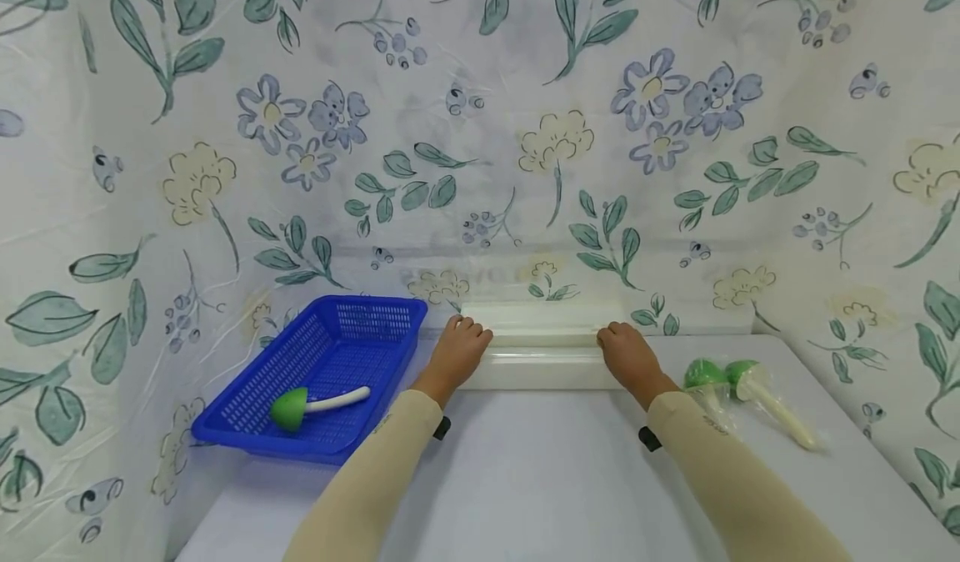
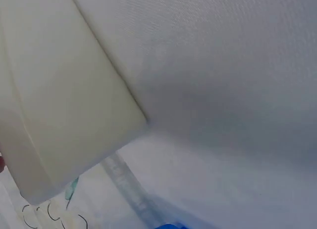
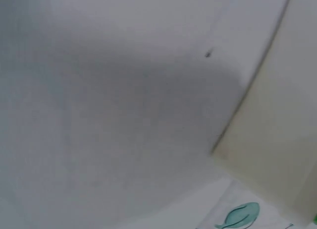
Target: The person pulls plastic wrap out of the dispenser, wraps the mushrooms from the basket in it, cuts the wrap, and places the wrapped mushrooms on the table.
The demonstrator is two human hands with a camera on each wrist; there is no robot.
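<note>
A long cream-white box (image 1: 547, 373) lies crosswise on the table near the wall, its upper lid (image 1: 542, 318) tilted up at the back. At its left end my left hand (image 1: 454, 355) grips the lid's edge with curled fingers. My right hand (image 1: 630, 360) grips the opposite end in the same way. The left wrist view shows the box's smooth side (image 2: 69, 100) and one corner, with only a fingertip at the frame's edge. In the right wrist view the box's other end (image 3: 277, 144) appears, the hand itself out of sight.
On the left a blue plastic basket (image 1: 330, 454) holds a green-domed thing with a white stick handle (image 1: 289, 409). Two similar green-topped things (image 1: 742, 372) in clear plastic lie right of my right hand. A floral sheet (image 1: 480, 128) covers the wall behind the white table (image 1: 525, 479).
</note>
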